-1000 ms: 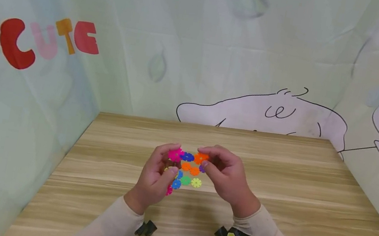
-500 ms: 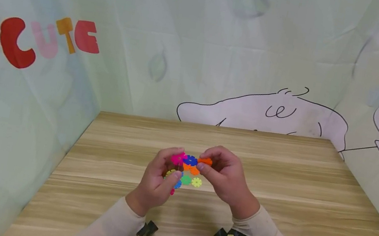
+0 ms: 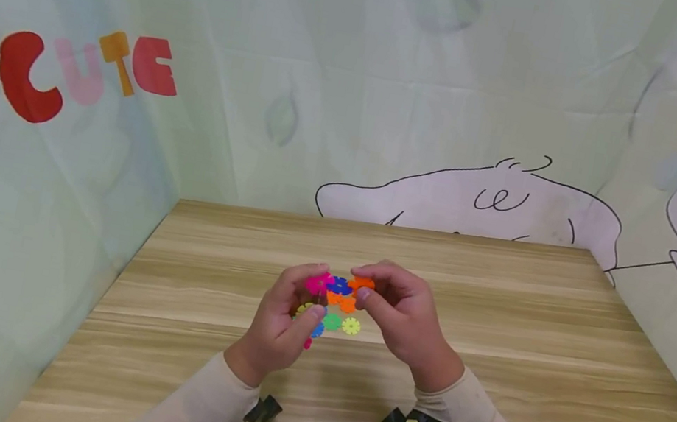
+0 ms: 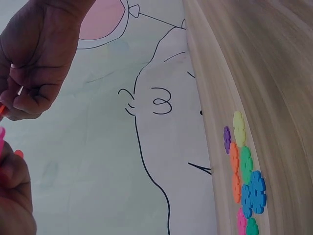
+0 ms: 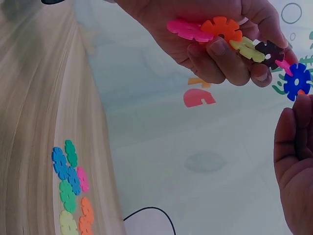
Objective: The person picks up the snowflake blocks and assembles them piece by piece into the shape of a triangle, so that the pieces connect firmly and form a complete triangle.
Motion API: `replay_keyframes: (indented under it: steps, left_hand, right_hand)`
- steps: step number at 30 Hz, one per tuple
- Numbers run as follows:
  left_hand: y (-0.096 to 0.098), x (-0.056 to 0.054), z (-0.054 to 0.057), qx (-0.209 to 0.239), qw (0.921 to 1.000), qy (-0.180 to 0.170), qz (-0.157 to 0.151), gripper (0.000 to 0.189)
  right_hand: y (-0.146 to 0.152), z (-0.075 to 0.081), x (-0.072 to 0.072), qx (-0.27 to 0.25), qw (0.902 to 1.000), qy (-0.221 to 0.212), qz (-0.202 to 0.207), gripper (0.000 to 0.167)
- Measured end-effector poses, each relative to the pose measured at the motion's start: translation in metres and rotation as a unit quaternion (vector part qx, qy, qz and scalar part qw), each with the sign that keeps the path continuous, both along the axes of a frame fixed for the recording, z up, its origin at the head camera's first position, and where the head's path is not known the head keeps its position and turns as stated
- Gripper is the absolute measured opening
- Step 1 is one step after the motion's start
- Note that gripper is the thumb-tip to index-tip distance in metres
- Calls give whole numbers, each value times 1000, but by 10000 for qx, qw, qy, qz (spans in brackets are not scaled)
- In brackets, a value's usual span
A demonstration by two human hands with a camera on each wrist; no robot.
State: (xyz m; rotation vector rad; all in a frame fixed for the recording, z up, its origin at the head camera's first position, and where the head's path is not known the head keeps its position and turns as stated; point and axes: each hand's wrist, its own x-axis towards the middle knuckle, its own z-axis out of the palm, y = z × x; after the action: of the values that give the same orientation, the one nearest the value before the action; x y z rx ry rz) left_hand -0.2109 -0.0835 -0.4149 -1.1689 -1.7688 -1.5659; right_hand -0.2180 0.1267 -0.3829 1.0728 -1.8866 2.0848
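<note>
In the head view my left hand holds a chain of interlocking snowflake discs above the table. The right wrist view shows the chain running through the fingers: a pink disc, an orange one, a yellow one, a dark one, another pink one and a blue disc at the end. Between thumb and fingertips, my right hand pinches a separate-coloured end piece, an orange disc, right at the blue disc's edge. Most of this orange disc is hidden in the right wrist view.
Loose discs lie on the wooden table beneath the hands, among them a yellow disc, a green disc and a purple disc. Printed cloth walls stand along the table's back and sides.
The left hand has shifted slightly right with the chain. My right hand brought the orange disc against the blue one, tilted it edge-on, then turned it back to show its face.
</note>
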Motion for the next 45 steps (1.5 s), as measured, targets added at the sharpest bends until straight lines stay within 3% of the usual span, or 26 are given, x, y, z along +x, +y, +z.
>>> replay_keyframes:
  steps: [10,15,22,32,39,45]
  left_hand:
    - [3,3,-1,-73,9999,-121,13,50]
    - [4,3,-1,-45,9988,-486,-23,49]
    - [7,6,-3,72,9926,-1164,-330,34]
    - [6,7,2,513,9823,-1795,131,29]
    - [7,6,5,654,9799,-1884,-30,25]
    - [8,7,6,498,9782,-2008,180,24]
  right_hand:
    - [-3,1,3,64,10000,-47,-10,22]
    - [-4,0,3,141,9995,-251,-106,26]
    - [-8,-5,3,420,9978,-508,-77,33]
    - [-10,-6,-1,545,9957,-702,-276,19]
    - [-9,-7,-3,580,9956,-659,-325,18]
    - [-8,-6,-3,674,9945,-710,-365,19]
